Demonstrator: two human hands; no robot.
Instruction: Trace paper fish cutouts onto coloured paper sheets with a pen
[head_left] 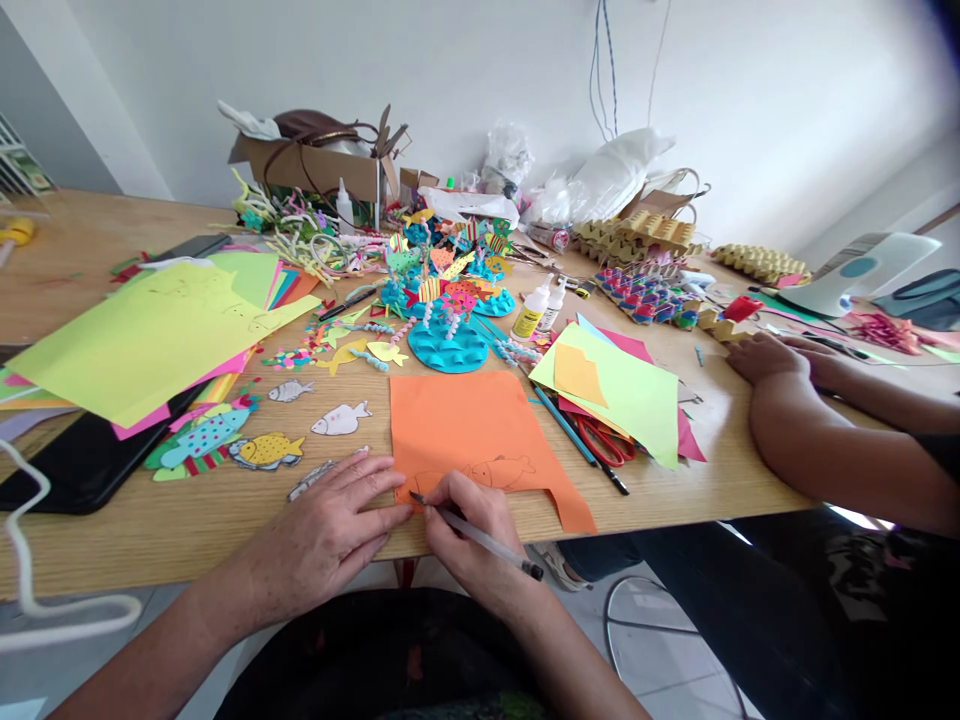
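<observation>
A sheet of orange paper (465, 410) lies at the table's front edge, with fish outlines drawn along its lower part. My right hand (476, 530) grips a pen (491, 542) whose tip touches the paper near its lower left corner. Flat on the table, my left hand (330, 525) has its fingers spread and rests their tips on the sheet's left edge. Partly under that hand is a grey fish cutout (309, 482). Beside it lie a white fish cutout (341, 417), a small grey one (290, 390) and a yellow spotted one (268, 450).
Coloured paper (150, 340) and a black phone (82, 460) lie left. Behind the orange sheet stand blue egg-carton pieces (448, 345) with paper fish, and glue bottles (531, 308). Pencils (570, 430) and red scissors (606, 440) lie right. Another person's arms (780, 400) rest at far right.
</observation>
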